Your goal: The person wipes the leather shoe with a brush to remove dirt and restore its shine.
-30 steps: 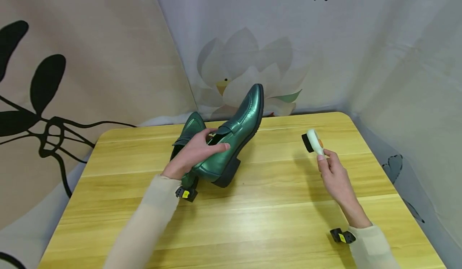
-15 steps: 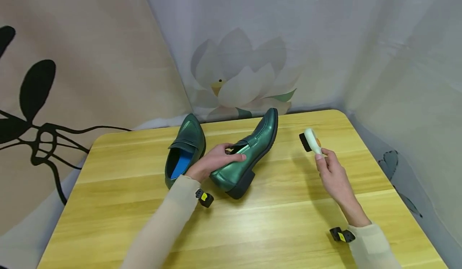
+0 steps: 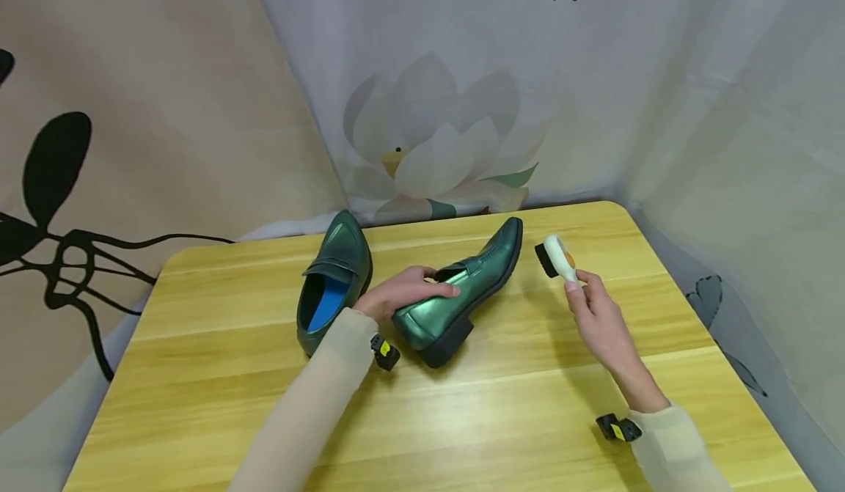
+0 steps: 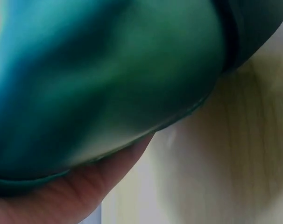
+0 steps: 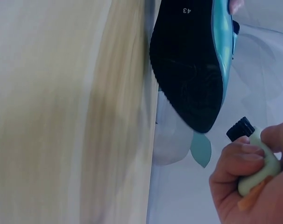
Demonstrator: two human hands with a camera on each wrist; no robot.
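Note:
A metallic green loafer point(image 3: 485, 276) is tilted sideways above the table's middle, its dark sole facing right. My left hand point(image 3: 411, 290) grips it by the opening near the heel. In the left wrist view the green leather fills most of the picture, with the thumb point(image 4: 99, 179) along its edge. The matching loafer point(image 3: 346, 246), with a blue insole, stands upright just left of that hand. My right hand point(image 3: 602, 323) pinches the pale handle of a small shoe brush point(image 3: 558, 257), its black bristles turned left. The right wrist view shows the sole point(image 5: 188, 60), marked 43.
Both shoes and hands are over a light wooden table point(image 3: 198, 375) with rounded far corners. A pale fabric curtain point(image 3: 462, 52) with flower and leaf prints hangs behind it and at both sides. Each wrist carries a small black camera point(image 3: 617, 428).
My left hand has moved the loafer right and lowered it, away from the other shoe, which now shows fully with its blue insole. The right hand with the brush has shifted slightly left.

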